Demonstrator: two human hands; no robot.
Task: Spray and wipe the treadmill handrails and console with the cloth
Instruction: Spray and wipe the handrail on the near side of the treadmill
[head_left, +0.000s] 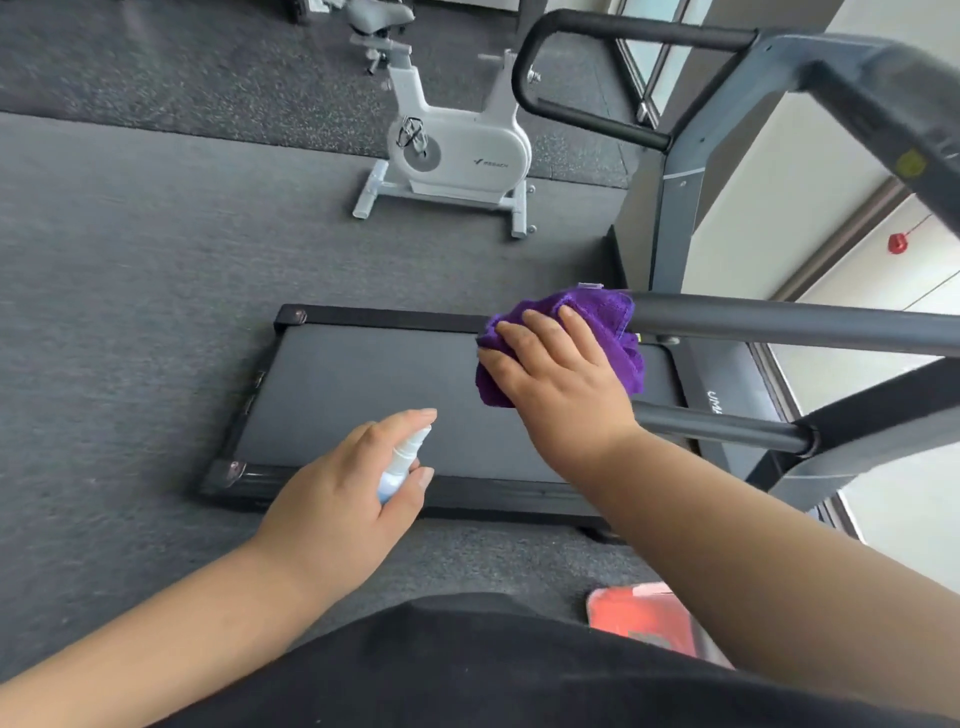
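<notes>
Single head-worn view, facing forward and down, close above treadmill (415, 395), wide-angle

handrail (779, 325) end hidden under cloth (597, 312), console cut off
</notes>
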